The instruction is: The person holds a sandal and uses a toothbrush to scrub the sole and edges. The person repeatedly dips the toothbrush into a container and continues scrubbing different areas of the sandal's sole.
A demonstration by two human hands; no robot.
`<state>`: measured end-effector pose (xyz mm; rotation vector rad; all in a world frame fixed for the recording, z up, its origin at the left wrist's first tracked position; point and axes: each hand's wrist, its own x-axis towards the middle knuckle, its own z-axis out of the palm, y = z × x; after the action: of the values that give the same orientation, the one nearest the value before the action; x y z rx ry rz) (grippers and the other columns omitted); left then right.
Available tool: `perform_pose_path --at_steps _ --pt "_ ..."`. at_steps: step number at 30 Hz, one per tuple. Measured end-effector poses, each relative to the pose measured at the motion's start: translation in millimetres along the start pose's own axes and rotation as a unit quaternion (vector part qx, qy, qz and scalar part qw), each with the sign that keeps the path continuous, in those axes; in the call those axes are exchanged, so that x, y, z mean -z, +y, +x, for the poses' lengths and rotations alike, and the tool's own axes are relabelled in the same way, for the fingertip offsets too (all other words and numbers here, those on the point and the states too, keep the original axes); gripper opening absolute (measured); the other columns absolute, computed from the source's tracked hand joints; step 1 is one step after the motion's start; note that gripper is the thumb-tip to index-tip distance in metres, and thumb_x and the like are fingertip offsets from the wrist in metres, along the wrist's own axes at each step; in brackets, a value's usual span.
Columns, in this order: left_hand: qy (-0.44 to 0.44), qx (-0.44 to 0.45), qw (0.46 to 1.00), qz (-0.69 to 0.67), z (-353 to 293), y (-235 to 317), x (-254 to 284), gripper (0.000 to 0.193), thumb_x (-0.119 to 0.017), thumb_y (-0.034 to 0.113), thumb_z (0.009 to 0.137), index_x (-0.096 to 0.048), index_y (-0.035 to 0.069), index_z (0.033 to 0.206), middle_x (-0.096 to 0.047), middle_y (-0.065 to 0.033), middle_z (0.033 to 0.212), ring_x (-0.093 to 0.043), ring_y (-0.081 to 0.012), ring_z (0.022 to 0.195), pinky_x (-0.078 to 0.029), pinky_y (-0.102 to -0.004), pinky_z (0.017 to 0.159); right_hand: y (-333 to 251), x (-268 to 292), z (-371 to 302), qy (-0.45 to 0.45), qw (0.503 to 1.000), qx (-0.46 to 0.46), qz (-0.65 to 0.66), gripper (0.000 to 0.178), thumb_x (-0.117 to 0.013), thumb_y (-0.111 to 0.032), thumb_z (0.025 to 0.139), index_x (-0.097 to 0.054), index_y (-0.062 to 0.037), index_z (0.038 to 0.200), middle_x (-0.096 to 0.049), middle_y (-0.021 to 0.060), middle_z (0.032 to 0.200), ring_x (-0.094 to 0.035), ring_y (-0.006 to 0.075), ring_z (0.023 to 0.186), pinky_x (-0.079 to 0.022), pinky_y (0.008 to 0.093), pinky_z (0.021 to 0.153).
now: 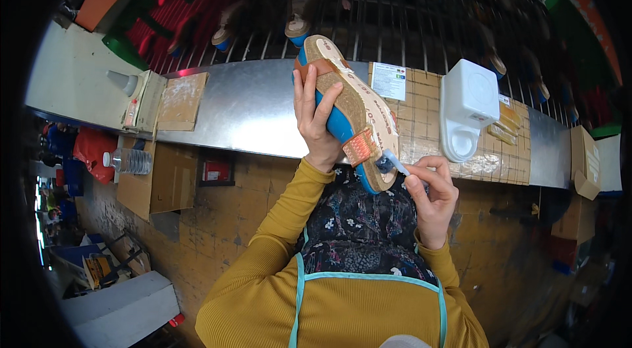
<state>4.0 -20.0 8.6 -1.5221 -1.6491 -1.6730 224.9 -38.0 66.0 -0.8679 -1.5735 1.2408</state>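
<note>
My left hand [318, 121] is closed around the side of a half-made sandal [359, 101] on a blue last. The sandal is held slanted above the near edge of the bench, with its pale, printed underside turned up. A brown strap wraps it near the far end, and a woven orange strap [359, 147] crosses it nearer to me. Between the thumb and fingers of my right hand [433, 196] is a small brush [397, 162] with a pale handle. Its tip is at the sandal's underside, beside the orange strap; exact contact is hard to see.
A white glue pot [469, 101] with a small round cup stands on cardboard [421, 131] to the right. Behind the metal bench [243, 117], several more lasts rest on a rack of metal bars [388, 12]. A plastic bottle [131, 161] and a cardboard box [158, 183] are at the left.
</note>
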Motion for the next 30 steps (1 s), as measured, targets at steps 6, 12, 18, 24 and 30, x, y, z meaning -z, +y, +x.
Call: perform_pose_path --at_steps 6,12,18,24,30 --pt "-0.010 -0.010 1.000 0.017 -1 0 0 0.057 -0.083 0.022 0.068 -0.063 0.020 0.122 -0.039 -0.0190 0.149 -0.028 -0.0497 0.138 -0.029 -0.0559 0.111 6 -8 3 0.021 1.000 0.002 -0.021 0.017 -0.071 -0.003 0.084 -0.073 0.0001 0.101 -0.054 0.0055 0.095 -0.054 0.0100 0.080 -0.046 0.0215 0.066" --pt "-0.014 -0.030 0.999 0.034 -3 -4 2 0.058 -0.083 0.021 0.068 -0.063 0.020 0.122 -0.040 -0.0191 0.149 -0.029 -0.0504 0.137 -0.030 -0.0579 0.110 9 -11 13 0.036 0.995 0.048 -0.082 0.017 -0.072 -0.004 0.083 -0.074 -0.0029 0.100 -0.054 0.0040 0.093 -0.050 0.0079 0.072 -0.042 0.0205 0.058" --pt "-0.008 -0.033 0.999 0.034 -2 -7 0 0.058 -0.084 0.022 0.068 -0.063 0.021 0.122 -0.040 -0.0188 0.148 -0.030 -0.0502 0.137 -0.030 -0.0580 0.110 7 -14 24 0.061 0.984 0.079 -0.145 0.019 -0.074 -0.004 0.081 -0.075 -0.0048 0.100 -0.055 0.0042 0.093 -0.051 0.0080 0.068 -0.042 0.0230 0.064" --pt "-0.012 -0.019 0.999 0.029 4 -6 1 0.059 -0.084 0.024 0.067 -0.064 0.020 0.121 -0.041 -0.0179 0.148 -0.030 -0.0497 0.137 -0.030 -0.0559 0.111 12 -9 37 0.052 0.978 0.139 -0.145 0.020 -0.077 -0.005 0.078 -0.076 -0.0061 0.098 -0.055 0.0053 0.095 -0.055 0.0107 0.070 -0.041 0.0237 0.075" --pt "-0.019 0.002 1.000 0.016 10 -6 2 0.059 -0.085 0.025 0.065 -0.064 0.020 0.121 -0.043 -0.0152 0.147 -0.032 -0.0474 0.138 -0.032 -0.0538 0.111 19 7 40 -0.027 0.981 0.144 -0.129 0.020 -0.077 -0.003 0.076 -0.076 -0.0055 0.096 -0.055 0.0054 0.095 -0.057 0.0123 0.073 -0.045 0.0233 0.069"
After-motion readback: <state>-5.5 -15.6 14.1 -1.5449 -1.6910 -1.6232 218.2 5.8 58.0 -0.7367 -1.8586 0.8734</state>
